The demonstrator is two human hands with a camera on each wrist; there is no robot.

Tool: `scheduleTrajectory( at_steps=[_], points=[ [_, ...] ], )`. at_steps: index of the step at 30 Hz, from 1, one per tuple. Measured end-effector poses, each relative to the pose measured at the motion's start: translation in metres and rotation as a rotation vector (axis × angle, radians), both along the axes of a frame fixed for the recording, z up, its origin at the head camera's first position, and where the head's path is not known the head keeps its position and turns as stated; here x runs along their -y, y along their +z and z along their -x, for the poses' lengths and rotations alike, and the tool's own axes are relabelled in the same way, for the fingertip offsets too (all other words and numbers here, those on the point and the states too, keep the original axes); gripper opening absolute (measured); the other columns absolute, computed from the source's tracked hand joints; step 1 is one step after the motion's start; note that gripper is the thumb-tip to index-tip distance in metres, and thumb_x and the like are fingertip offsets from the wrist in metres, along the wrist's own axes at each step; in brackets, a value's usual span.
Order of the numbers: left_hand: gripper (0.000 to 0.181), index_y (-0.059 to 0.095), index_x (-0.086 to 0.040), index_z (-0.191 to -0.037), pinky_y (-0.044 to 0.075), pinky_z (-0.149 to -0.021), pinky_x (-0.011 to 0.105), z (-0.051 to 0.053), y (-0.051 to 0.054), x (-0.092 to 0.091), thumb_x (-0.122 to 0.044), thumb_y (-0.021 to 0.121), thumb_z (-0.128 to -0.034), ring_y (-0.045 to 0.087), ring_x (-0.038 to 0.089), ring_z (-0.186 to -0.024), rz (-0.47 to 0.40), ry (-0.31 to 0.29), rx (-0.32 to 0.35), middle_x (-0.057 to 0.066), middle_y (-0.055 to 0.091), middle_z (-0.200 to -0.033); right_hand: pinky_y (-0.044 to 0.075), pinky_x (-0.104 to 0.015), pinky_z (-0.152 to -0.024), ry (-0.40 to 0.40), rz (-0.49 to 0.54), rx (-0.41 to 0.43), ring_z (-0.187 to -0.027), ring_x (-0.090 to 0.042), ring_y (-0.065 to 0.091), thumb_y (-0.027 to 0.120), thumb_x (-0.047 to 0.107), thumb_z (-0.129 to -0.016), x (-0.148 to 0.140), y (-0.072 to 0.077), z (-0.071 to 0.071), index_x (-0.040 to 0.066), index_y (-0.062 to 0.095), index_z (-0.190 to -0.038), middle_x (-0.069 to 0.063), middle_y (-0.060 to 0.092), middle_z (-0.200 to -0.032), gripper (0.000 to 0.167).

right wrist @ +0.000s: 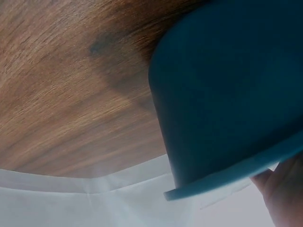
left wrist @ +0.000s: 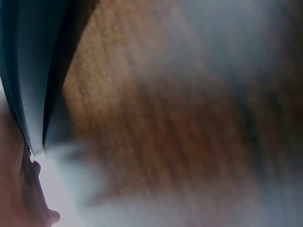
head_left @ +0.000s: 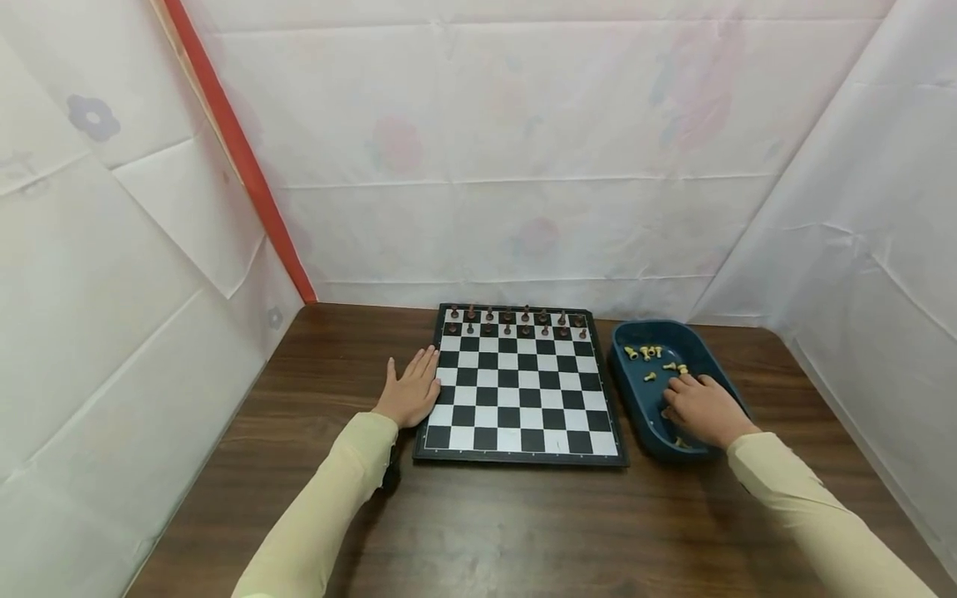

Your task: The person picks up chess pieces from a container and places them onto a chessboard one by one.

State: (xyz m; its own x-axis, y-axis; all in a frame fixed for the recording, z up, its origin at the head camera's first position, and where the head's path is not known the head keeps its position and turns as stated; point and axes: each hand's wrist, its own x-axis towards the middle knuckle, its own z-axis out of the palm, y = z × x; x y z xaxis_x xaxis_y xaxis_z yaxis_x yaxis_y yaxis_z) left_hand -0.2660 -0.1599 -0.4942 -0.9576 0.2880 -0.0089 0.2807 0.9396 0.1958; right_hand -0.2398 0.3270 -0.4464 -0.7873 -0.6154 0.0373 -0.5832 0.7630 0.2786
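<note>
Head: left hand [head_left: 414, 389], fingers straight, against the square black-and-white chessboard [head_left: 508, 398]; right hand [head_left: 704, 410] inside the oval blue tray [head_left: 684, 336], small yellow chess pieces [head_left: 650, 377] just beyond it — best pinched 1 by 1. Left wrist: mostly blur. Right wrist: tray hides fingertips — grip unclear.

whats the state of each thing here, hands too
chessboard: lying flat
dark pieces: standing on the board's two far rows
blue tray: upright, uncovered
yellow pieces: loose in the tray
left hand: fingers straight, at the board's left edge
right hand: reaching into the tray; grip hidden
white sheeting: hanging, creased
</note>
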Motion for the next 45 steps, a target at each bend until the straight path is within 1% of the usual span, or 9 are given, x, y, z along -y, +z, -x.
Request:
scheduleTrajectory(
  at_steps=[9,15,25,30,33,36,39,42,45],
  points=[
    [0.057,0.011,-0.005,-0.153,-0.003,-0.111,0.058,0.001,0.000,-0.002,-0.030,0.022,-0.1029,0.004,0.024,-0.145,-0.020,0.008,0.029,0.010,0.007,-0.159,0.048,-0.044,-0.067,0.010,0.007,0.006,-0.084,-0.027,0.058,0.073,0.026,-0.084,-0.003,0.001,0.000,0.005,0.068,-0.089,-0.007,0.060,-0.085,0.021],
    [0.058,0.008,-0.004,-0.153,-0.002,-0.111,0.059,0.000,-0.001,-0.002,-0.031,0.021,-0.1031,0.003,0.025,-0.145,-0.019,0.021,0.052,0.011,0.006,-0.159,0.048,-0.043,-0.065,0.023,0.001,-0.002,-0.083,-0.027,0.057,0.073,0.025,-0.083,-0.003,0.000,0.000,0.005,0.068,-0.088,-0.007,0.059,-0.084,0.021],
    [0.057,0.012,-0.003,-0.153,-0.002,-0.111,0.059,0.001,-0.003,-0.001,-0.029,0.022,-0.1025,0.006,0.024,-0.145,-0.049,0.031,0.042,0.010,0.009,-0.159,0.048,-0.043,-0.064,0.029,-0.010,-0.004,-0.082,-0.026,0.059,0.074,0.024,-0.083,-0.002,0.004,-0.001,0.006,0.068,-0.087,-0.007,0.059,-0.083,0.019],
    [0.056,0.014,-0.006,-0.153,-0.001,-0.111,0.060,0.001,-0.004,-0.001,-0.028,0.022,-0.1026,0.008,0.022,-0.145,-0.062,0.048,0.038,0.008,0.011,-0.159,0.047,-0.042,-0.063,0.030,-0.002,-0.012,-0.081,-0.026,0.059,0.074,0.023,-0.082,0.000,0.006,-0.002,0.006,0.068,-0.086,-0.005,0.058,-0.082,0.018],
    [0.055,0.015,-0.007,-0.153,-0.001,-0.110,0.060,0.000,-0.003,-0.003,-0.027,0.023,-0.1026,0.009,0.022,-0.145,-0.085,0.055,0.041,0.007,0.012,-0.159,0.047,-0.041,-0.063,0.025,0.001,-0.017,-0.081,-0.025,0.059,0.075,0.023,-0.082,-0.001,0.007,-0.003,0.007,0.068,-0.086,-0.005,0.058,-0.081,0.018],
    [0.055,0.017,-0.007,-0.153,0.000,-0.110,0.061,0.000,-0.002,-0.006,-0.027,0.024,-0.1026,0.011,0.023,-0.145,-0.114,0.060,0.040,0.007,0.014,-0.158,0.048,-0.041,-0.063,0.022,-0.002,-0.025,-0.084,-0.027,0.060,0.075,0.024,-0.082,-0.003,0.008,-0.004,0.007,0.068,-0.086,-0.006,0.059,-0.083,0.019],
    [0.054,0.017,-0.006,-0.153,0.000,-0.110,0.062,0.000,-0.002,-0.006,-0.026,0.025,-0.1027,0.013,0.023,-0.145,-0.138,0.066,0.038,0.007,0.015,-0.158,0.048,-0.041,-0.064,0.034,-0.003,-0.047,-0.086,-0.028,0.060,0.075,0.025,-0.081,-0.006,0.007,-0.003,0.006,0.068,-0.086,-0.008,0.060,-0.084,0.021],
    [0.055,0.017,-0.005,-0.153,0.001,-0.110,0.062,-0.001,-0.003,-0.005,-0.025,0.025,-0.1027,0.014,0.024,-0.144,-0.157,0.074,0.040,0.008,0.014,-0.158,0.047,-0.040,-0.062,0.059,-0.002,-0.074,-0.081,-0.026,0.057,0.076,0.025,-0.080,-0.009,0.006,-0.001,0.006,0.067,-0.083,-0.008,0.058,-0.082,0.021],
    [0.055,0.014,-0.003,-0.152,0.003,-0.111,0.061,-0.002,-0.004,-0.005,-0.025,0.024,-0.1028,0.015,0.024,-0.144,-0.174,0.073,0.050,0.010,0.013,-0.158,0.045,-0.038,-0.060,0.066,-0.002,-0.077,-0.075,-0.024,0.052,0.076,0.025,-0.080,-0.010,0.006,-0.001,0.007,0.067,-0.081,-0.005,0.055,-0.079,0.021]
  ],
)
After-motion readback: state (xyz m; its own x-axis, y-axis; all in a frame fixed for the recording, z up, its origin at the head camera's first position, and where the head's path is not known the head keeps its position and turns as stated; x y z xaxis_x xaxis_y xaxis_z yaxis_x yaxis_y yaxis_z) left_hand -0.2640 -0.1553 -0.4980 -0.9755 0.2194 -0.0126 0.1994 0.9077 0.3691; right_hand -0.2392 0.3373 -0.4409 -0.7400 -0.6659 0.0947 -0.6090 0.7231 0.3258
